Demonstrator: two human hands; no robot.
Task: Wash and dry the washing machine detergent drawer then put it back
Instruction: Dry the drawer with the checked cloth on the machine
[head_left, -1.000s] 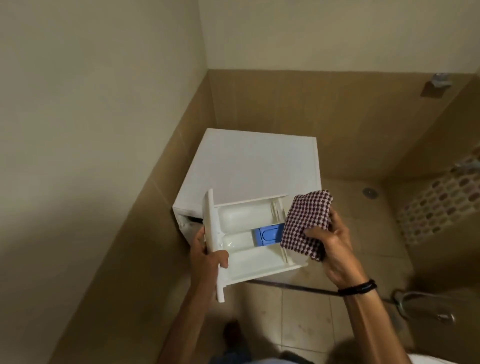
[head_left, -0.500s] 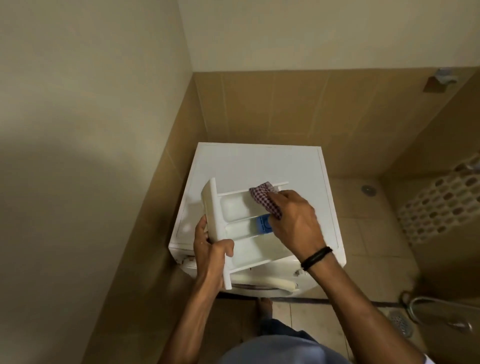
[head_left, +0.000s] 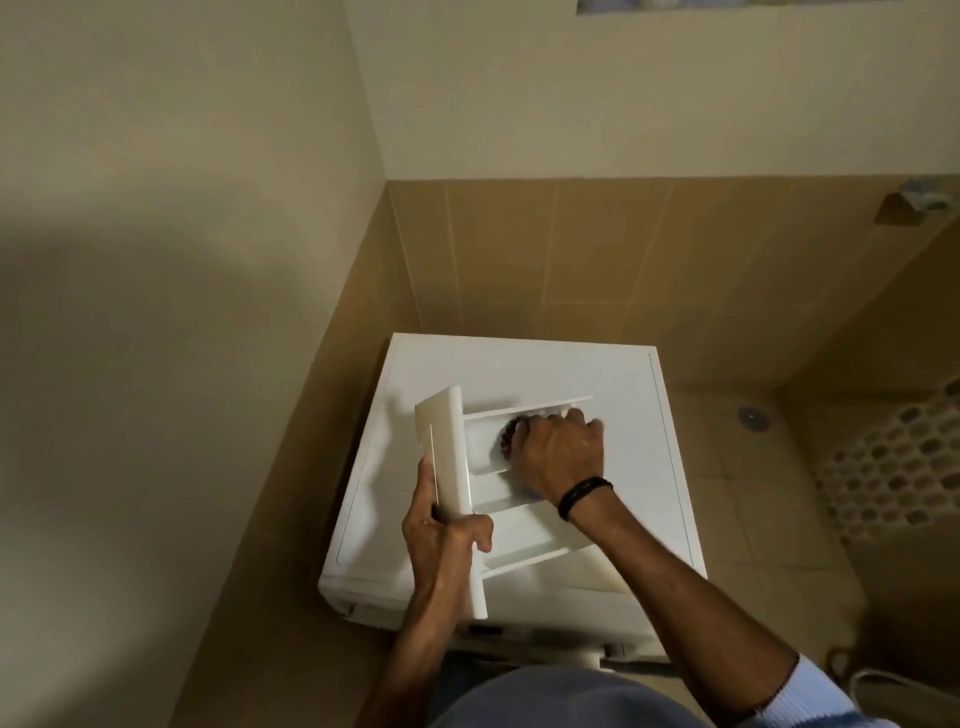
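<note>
From here I can make out only a dark, blurred corner of the checked cloth (head_left: 506, 435). The rest is buried under the right hand (head_left: 558, 454), whose fingers are curled around it, so I cannot tell how it is folded. The far end of the detergent drawer (head_left: 519, 530) is covered by that hand and forearm, and the right edge of the frame cuts the sleeve. Half a second ago more of the cloth showed, along with the blue insert in the middle compartment. Now the hand has gone further into the drawer and hides the insert entirely. The left hand (head_left: 441, 540) still grips the near end of the drawer's front panel, thumb on the inner face and fingers behind. The drawer is above the top of the washing machine (head_left: 519, 369), front panel to the left, and I cannot tell whether it rests there. The cloth sits in the far compartment. A dark wristband (head_left: 584, 496) circles the right wrist.
</note>
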